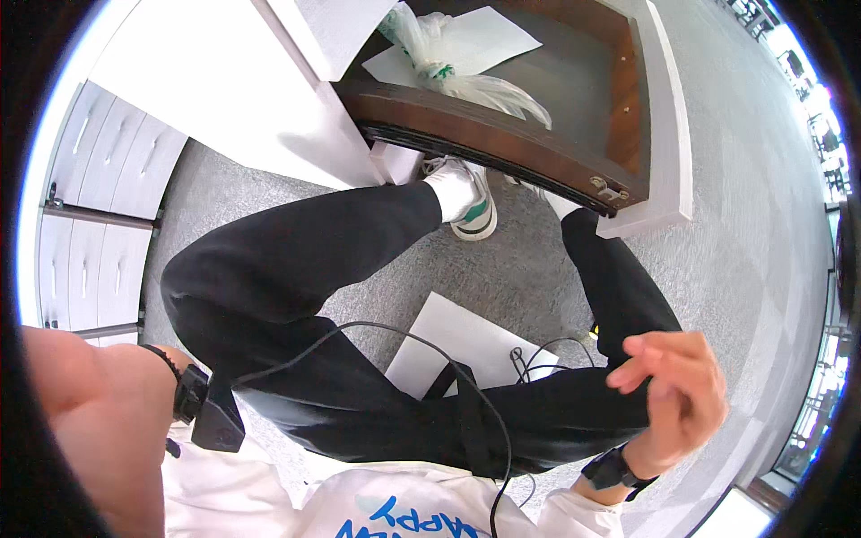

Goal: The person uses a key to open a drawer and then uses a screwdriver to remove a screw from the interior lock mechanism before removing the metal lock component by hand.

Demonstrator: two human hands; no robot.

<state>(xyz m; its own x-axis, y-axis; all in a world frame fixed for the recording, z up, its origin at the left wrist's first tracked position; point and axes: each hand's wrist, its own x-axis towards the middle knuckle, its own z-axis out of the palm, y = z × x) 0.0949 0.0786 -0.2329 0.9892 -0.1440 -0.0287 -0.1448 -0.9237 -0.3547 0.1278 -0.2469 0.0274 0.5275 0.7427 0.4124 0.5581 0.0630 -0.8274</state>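
Observation:
My right hand (686,390) hovers above my right leg, its fingers loosely bent and apart, holding nothing. A black band (610,471) circles that wrist. At the lower left, my left hand (94,421) looms very near, cut off by the rim, so its fingers do not show. A black strap with a box-shaped device (218,417) sits at that wrist. Ahead is a pulled-out drawer (502,134) with brown walls and a white front. Inside lie a knotted clear plastic bag (439,72) with green marks and a white paper sheet (493,40).
A white cabinet (233,90) stands left of the drawer, with several more drawer fronts (112,152) at far left. A white sheet (439,323) lies on the grey carpet between my legs. A black cable (421,339) loops across my lap. My shoes (475,211) are under the drawer.

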